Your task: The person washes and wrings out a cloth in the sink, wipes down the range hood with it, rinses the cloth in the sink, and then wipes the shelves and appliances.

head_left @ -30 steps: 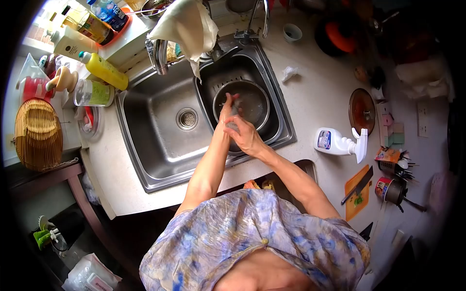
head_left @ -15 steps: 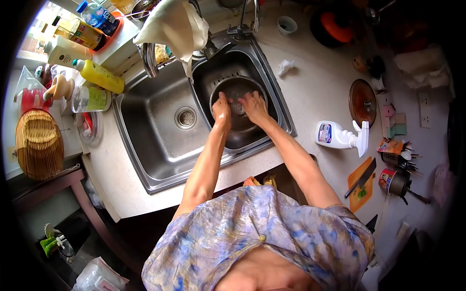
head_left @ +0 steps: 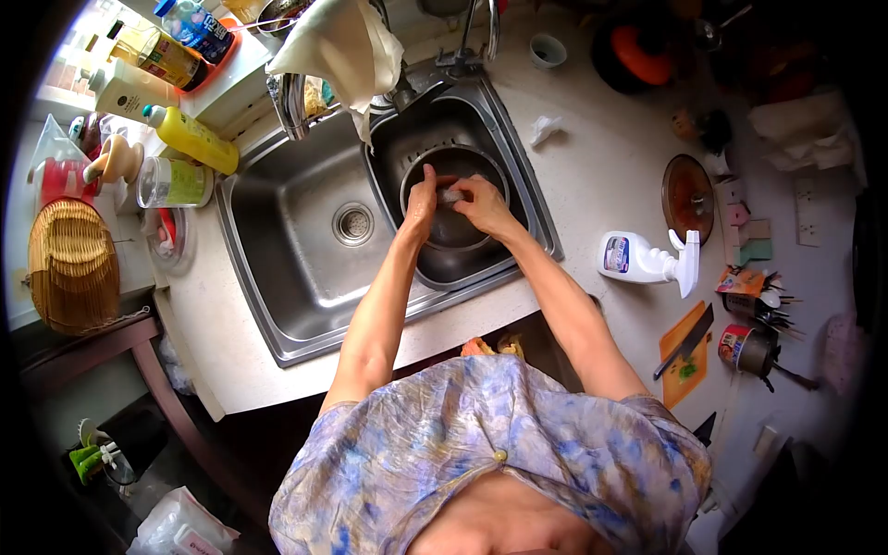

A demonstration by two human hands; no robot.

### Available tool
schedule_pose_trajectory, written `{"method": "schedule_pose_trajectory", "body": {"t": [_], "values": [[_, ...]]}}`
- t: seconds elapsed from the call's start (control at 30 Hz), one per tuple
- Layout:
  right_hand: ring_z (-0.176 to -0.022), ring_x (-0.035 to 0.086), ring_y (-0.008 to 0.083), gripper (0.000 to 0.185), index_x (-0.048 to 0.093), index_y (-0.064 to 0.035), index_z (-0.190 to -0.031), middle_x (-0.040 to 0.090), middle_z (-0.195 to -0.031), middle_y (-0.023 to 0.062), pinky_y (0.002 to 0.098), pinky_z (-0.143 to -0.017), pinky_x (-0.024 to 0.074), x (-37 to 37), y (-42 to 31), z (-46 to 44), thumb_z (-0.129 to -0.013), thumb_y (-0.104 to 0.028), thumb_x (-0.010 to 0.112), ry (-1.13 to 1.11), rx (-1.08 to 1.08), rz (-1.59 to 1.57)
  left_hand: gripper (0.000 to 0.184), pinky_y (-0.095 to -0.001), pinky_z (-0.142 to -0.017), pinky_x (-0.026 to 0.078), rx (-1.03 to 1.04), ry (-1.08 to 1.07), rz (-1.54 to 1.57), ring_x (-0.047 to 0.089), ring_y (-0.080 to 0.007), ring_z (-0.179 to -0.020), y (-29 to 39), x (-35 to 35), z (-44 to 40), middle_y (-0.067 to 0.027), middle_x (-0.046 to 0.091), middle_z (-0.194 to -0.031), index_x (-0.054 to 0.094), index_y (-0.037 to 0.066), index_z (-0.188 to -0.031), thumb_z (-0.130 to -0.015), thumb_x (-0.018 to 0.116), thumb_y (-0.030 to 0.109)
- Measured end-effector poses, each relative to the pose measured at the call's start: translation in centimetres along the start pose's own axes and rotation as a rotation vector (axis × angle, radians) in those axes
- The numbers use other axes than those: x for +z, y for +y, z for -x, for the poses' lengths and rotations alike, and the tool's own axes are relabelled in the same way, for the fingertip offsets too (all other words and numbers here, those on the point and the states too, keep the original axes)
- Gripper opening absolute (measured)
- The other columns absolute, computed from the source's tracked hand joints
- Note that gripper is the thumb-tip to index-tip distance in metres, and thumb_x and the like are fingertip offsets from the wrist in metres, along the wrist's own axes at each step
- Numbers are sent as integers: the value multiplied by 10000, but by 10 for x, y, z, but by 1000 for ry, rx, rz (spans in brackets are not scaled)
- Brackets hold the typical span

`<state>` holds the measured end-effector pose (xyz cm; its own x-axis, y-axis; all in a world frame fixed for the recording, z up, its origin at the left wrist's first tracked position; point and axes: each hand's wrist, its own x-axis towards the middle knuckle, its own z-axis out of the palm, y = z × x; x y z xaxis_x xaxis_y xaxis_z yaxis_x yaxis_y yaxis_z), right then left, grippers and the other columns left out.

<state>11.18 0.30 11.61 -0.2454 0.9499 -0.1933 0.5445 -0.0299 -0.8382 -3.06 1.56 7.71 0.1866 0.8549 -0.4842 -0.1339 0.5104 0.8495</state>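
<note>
Small pale lump (head_left: 449, 196) btwn your L hand (head_left: 422, 200), grip unclear, & nearer R hand (head_left: 483, 206), fingers pinched on it; axis unclear.

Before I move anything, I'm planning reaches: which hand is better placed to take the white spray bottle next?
Probably the right hand: the spray bottle lies on the counter to that side, while the left hand is farther off. Both are at the metal bowl.

The pale countertop (head_left: 592, 194) bears a spray bottle (head_left: 640, 260), a cutting board (head_left: 696, 357) and, toward its back edge, a bowl (head_left: 548, 51).
</note>
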Motion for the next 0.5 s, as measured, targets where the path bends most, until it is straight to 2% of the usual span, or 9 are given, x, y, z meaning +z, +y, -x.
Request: {"method": "schedule_pose_trajectory", "body": {"t": [0.07,0.1,0.2,0.23,0.3,0.37,0.4,0.43,0.5], "values": [[-791,584,142,228,573,30,-942,573,-941,89,239,-594,508,-2,-3,1,-720,17,623,-49,212,-681,697,-302,-861,370,-83,85,62,534,-192,-948,-4,3,-2,-98,607,-1012,605,-6,-1039,-871,303,599],[-791,584,142,228,573,30,-942,573,-941,89,239,-594,508,-1,-4,2,-720,17,623,-48,203,-676,701,-294,-830,385,-171,169,123,538,-185,-935,-5,5,-3,-95,609,-996,609,-5,-1023,-873,291,601],[-774,578,144,228,574,34,-949,561,-888,80,249,-657,512,6,-8,5,-723,46,602,107,166,-1112,694,-313,-856,389,-220,35,411,522,-194,-977,-2,7,9,-79,575,-1072,556,59,-1117,-833,327,649],[-774,578,144,228,574,34,-949,561,-888,80,249,-657,512,11,-3,5,-723,46,602,107,164,-1116,703,-324,-871,389,-230,-17,597,513,-198,-997,-2,7,13,-73,562,-1094,538,81,-1143,-815,340,670],[-800,585,163,234,581,37,-938,566,-872,87,273,-728,502,23,13,4,-706,44,613,303,13,-618,673,-387,-887,391,-211,-61,611,499,-207,-1023,-1,8,20,-64,551,-1092,528,121,-1135,-783,399,680],[-820,585,179,247,586,35,-933,570,-900,100,277,-735,498,23,11,9,-688,57,590,278,-94,-546,610,-462,-899,376,-317,-209,770,484,-216,-1040,6,11,29,-61,553,-1062,543,116,-1079,-768,486,639],[-841,584,194,263,591,33,-928,573,-928,113,282,-742,493,23,10,13,-669,71,568,250,-198,-472,477,-479,-849,423,-338,-160,764,511,-212,-992,9,13,35,-61,564,-1017,552,98,-1037,-769,614,488],[-841,584,194,263,591,33,-928,573,-928,113,282,-742,493,19,15,14,-669,71,568,251,-195,-470,477,-479,-849,423,-341,-161,765,511,-212,-992,6,10,33,-61,564,-1017,552,98,-1037,-769,614,488],[-879,577,255,335,604,20,-934,544,-1061,148,316,-767,486,2,27,17,-624,92,499,56,-302,-148,364,-412,-803,478,-256,-221,605,555,-205,-905,1,1,28,-61,582,-933,556,77,-1009,-769,675,322]]}}
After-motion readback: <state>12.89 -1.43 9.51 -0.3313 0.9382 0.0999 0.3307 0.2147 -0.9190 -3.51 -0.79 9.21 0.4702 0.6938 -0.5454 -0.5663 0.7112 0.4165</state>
